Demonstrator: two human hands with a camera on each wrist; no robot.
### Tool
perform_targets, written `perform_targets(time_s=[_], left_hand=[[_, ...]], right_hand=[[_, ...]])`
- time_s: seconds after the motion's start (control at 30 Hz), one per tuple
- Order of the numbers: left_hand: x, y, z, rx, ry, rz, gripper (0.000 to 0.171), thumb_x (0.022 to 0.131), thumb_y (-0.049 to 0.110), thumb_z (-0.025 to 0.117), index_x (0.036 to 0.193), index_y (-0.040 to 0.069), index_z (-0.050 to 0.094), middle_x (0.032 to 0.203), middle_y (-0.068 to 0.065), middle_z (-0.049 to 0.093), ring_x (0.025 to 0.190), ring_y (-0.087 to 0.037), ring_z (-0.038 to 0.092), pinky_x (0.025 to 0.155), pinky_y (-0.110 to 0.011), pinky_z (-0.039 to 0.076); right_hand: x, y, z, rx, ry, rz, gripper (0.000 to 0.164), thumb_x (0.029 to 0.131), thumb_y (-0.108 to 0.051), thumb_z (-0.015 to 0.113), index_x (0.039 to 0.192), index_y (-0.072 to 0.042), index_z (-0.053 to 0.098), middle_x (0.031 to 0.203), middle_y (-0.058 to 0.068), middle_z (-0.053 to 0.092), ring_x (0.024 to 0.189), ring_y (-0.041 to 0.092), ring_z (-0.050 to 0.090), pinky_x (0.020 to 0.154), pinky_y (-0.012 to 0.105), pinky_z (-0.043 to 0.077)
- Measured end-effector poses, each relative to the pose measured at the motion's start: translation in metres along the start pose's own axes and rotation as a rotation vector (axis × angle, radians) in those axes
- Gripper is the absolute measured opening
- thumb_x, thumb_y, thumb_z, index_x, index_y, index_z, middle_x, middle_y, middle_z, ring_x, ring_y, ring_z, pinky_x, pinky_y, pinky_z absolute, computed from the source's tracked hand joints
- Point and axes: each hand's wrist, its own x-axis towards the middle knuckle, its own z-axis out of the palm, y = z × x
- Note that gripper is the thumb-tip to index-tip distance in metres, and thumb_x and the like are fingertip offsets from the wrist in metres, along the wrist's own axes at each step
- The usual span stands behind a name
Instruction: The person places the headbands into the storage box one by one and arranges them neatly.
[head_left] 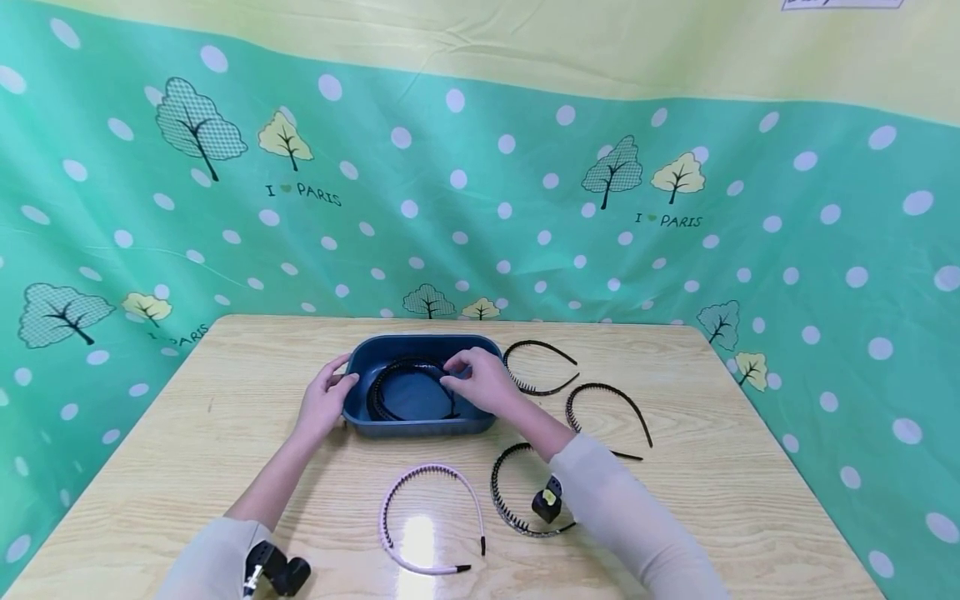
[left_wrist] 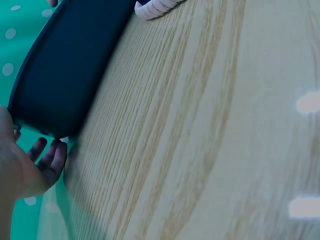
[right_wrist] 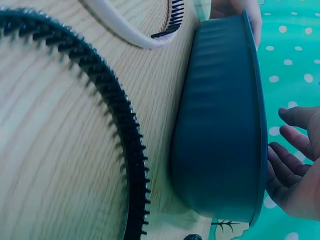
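Observation:
A dark blue plastic tub (head_left: 420,429) stands toward the back of the table with black headbands (head_left: 377,392) inside. My left hand (head_left: 324,402) grips its left end, thumb at the rim and fingers against the outer wall; the left wrist view shows these fingers (left_wrist: 55,155) under the end of the tub (left_wrist: 55,70). Over the tub's right part is my right hand (head_left: 483,383), fingers bent loosely. In the right wrist view, nothing shows between the thumb and fingers of this hand (right_wrist: 300,175), which are apart beside the tub's rim (right_wrist: 259,100).
Black toothed headbands lie right of the tub: one at the back (head_left: 517,387), another farther right (head_left: 611,390), and a third (head_left: 498,500) partly under my right forearm. A pale pink headband (head_left: 386,517) lies in front. A green patterned cloth (head_left: 480,208) hangs behind the table.

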Motion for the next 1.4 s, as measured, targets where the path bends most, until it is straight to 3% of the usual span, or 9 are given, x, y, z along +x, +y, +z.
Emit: perform_targets(time_s=[0.63, 0.93, 1.4], left_hand=[[0.000, 0.002, -0.001, 0.000, -0.018, -0.012, 0.050, 0.098, 0.034, 0.046, 0.145, 0.021, 0.035, 0.130, -0.022, 0.051, 0.116, -0.032, 0.051, 0.079, -0.022, 0.044], [0.001, 0.001, -0.001, 0.003, -0.021, -0.007, 0.051, 0.098, 0.034, 0.045, 0.145, 0.021, 0.034, 0.131, -0.022, 0.050, 0.118, -0.032, 0.050, 0.091, -0.035, 0.044], [0.001, 0.001, -0.001, 0.006, -0.017, 0.001, 0.050, 0.098, 0.033, 0.046, 0.145, 0.020, 0.035, 0.129, -0.022, 0.052, 0.116, -0.032, 0.052, 0.085, -0.028, 0.045]], right_hand=[[-0.004, 0.022, -0.017, 0.006, 0.073, 0.058, 0.023, 0.087, -0.025, 0.067, 0.105, -0.011, 0.067, 0.097, 0.003, 0.061, 0.082, 0.013, 0.055, 0.071, 0.027, 0.047], [-0.006, 0.027, -0.032, 0.002, 0.097, 0.069, 0.025, 0.086, -0.027, 0.067, 0.106, -0.011, 0.068, 0.098, 0.003, 0.059, 0.079, 0.015, 0.053, 0.066, 0.027, 0.046], [-0.012, 0.050, -0.055, -0.024, 0.145, 0.129, 0.024, 0.086, -0.026, 0.068, 0.105, -0.012, 0.068, 0.102, 0.006, 0.062, 0.084, 0.018, 0.057, 0.072, 0.031, 0.048]])
